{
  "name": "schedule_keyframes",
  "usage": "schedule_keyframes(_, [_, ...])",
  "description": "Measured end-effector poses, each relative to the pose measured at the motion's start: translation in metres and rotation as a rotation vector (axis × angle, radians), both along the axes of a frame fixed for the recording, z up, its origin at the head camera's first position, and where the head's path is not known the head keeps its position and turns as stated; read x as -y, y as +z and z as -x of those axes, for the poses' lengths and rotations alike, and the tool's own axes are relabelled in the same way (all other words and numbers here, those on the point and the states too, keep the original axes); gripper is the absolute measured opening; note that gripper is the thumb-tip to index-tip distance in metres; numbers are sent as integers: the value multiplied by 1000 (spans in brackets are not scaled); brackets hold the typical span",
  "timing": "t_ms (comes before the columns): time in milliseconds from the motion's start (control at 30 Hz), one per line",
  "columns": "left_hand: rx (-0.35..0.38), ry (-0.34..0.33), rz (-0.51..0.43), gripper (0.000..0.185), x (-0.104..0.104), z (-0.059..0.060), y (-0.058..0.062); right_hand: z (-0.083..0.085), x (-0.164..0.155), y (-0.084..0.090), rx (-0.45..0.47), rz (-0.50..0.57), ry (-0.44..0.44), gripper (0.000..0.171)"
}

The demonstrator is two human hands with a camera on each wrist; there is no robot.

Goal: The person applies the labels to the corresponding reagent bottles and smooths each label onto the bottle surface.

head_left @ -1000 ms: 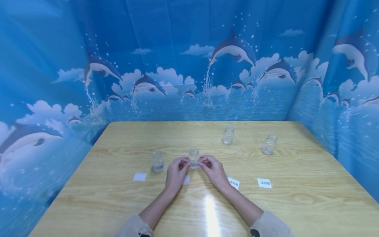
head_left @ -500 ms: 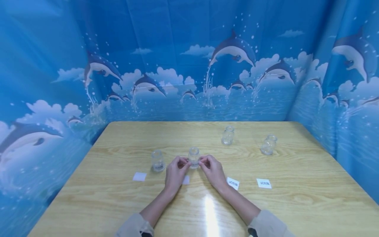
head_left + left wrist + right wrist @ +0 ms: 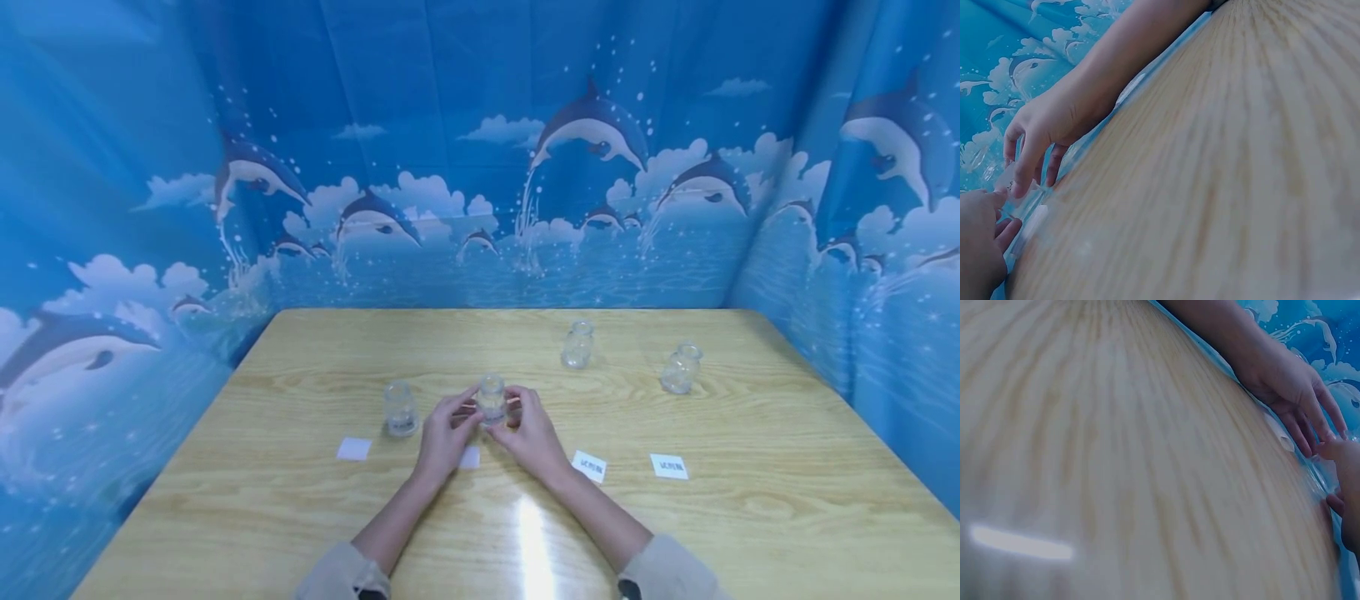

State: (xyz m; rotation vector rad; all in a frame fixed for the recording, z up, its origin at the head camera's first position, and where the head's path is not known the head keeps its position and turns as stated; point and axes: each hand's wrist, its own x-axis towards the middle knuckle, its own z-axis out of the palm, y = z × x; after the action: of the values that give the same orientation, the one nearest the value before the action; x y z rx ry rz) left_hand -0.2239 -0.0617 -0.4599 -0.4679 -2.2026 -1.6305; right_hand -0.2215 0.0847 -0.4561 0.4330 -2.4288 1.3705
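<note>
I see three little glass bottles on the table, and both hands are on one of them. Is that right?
Not quite: the head view shows four glass bottles, not three. Two are nearer and two farther back. Both hands, left hand and right hand, are indeed on one of them.

Middle jar [image 3: 492,402] between fingers [image 3: 520,394]; left jar [image 3: 401,408] nearby; two jars [image 3: 577,345] behind, rightward; cards [image 3: 354,449] before, on table [image 3: 247,517].

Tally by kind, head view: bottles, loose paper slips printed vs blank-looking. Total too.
Glass bottles: 4
Printed slips: 2
Blank-looking slips: 2
Total: 8
</note>
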Motion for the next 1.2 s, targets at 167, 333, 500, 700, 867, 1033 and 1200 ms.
schedule_keyframes(167, [34,-60,-47,40,-1,2,-1,3,5,1,-88,-175,-112,60])
schedule_keyframes(333, [46,-73,-37,39,0,2,-2,4,2,2,-78,-151,-53,55])
schedule_keyframes(500, [55,-68,-24,39,1,3,-3,9,-10,5,-22,-77,128,44])
schedule_keyframes(700, [79,-82,-21,40,2,6,-3,16,-21,5,-3,-24,256,34])
schedule_keyframes(867, [99,-92,-31,41,5,6,-3,18,-23,4,-15,1,272,31])
schedule_keyframes(1033, [103,-98,-43,42,5,4,-1,17,-22,4,21,39,294,33])
schedule_keyframes(1200, [84,-85,-35,41,5,3,0,12,-16,5,117,52,250,42])
